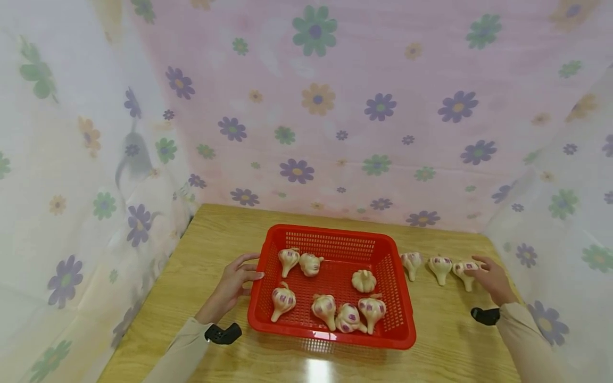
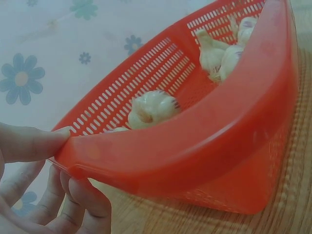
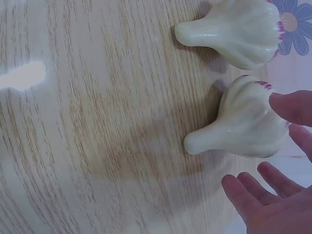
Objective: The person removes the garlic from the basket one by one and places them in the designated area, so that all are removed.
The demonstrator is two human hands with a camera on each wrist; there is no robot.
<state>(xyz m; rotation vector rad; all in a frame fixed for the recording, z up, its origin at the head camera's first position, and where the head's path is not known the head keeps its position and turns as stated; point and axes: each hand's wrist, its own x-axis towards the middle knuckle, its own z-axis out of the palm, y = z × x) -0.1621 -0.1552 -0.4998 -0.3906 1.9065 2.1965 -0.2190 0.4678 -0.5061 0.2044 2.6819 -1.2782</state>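
Note:
My left hand (image 1: 234, 281) pinches the left rim of a red plastic basket (image 1: 330, 340); in the left wrist view the thumb lies on top of the rim and the other fingers curl beneath it. Several garlic bulbs (image 1: 283, 299) lie inside the basket. To its right, three more garlic bulbs stand in a row on the table: one beside the basket (image 1: 412, 261), a middle bulb (image 1: 440, 267) and a right-hand bulb (image 3: 256, 119). Around that last one my right hand (image 1: 493, 279) is spread, thumb and fingers apart, the thumb tip right at the bulb.
The wood-grain table (image 1: 210, 239) carries the basket and the row of bulbs. A flowered cloth (image 1: 335, 133) hangs behind the table and along both sides. Each wrist wears a black strap mount (image 1: 223, 334).

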